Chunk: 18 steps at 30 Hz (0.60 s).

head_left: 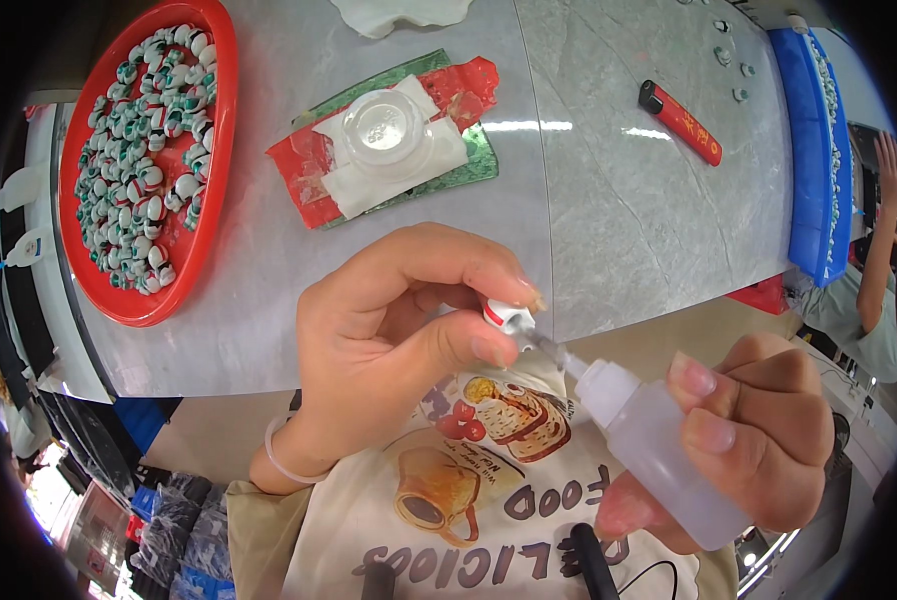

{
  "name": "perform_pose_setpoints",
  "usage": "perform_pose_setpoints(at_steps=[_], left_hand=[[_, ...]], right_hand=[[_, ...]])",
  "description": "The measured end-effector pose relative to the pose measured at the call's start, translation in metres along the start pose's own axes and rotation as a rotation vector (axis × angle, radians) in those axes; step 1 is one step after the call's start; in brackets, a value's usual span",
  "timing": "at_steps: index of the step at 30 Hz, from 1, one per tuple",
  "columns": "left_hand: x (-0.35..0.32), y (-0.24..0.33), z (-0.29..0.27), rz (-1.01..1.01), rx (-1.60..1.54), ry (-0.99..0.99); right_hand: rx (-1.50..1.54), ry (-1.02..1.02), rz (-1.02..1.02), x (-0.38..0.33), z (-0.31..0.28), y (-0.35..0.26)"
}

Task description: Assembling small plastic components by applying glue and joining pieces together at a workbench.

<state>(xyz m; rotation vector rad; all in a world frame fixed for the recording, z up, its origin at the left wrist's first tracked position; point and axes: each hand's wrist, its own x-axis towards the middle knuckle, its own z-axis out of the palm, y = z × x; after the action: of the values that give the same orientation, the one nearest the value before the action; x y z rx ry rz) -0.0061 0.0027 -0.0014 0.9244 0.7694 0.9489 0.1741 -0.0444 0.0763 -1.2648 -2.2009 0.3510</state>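
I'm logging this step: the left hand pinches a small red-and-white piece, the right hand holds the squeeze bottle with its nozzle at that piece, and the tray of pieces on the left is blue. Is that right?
Not quite. The tray of pieces on the left is red, as the head view shows. The rest stands: the left hand pinches the small piece, and the right hand holds the bottle with its nozzle at it.

A grey marble-patterned table (609, 200) is seen. At ten o'clock a red oval tray (224, 120) of small pieces is set; near twelve, a clear lidded cup (386, 128) on red and green sheets (469, 90). At two o'clock a red lighter (681, 122) is laid, beside a blue tray (804, 140).
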Motion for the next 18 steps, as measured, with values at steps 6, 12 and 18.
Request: perform_pose_setpoints(at_steps=[6, 12, 18], left_hand=[[0.000, 0.001, 0.000, -0.010, 0.007, 0.002], [0.000, -0.001, 0.001, 0.008, 0.002, 0.004], [0.001, -0.001, 0.000, 0.005, 0.027, 0.018]], right_hand=[[-0.035, 0.111, -0.054, 0.001, 0.009, -0.004], [-0.040, 0.076, -0.056, 0.002, 0.006, -0.009], [-0.072, -0.061, 0.012, 0.008, -0.001, -0.016]])
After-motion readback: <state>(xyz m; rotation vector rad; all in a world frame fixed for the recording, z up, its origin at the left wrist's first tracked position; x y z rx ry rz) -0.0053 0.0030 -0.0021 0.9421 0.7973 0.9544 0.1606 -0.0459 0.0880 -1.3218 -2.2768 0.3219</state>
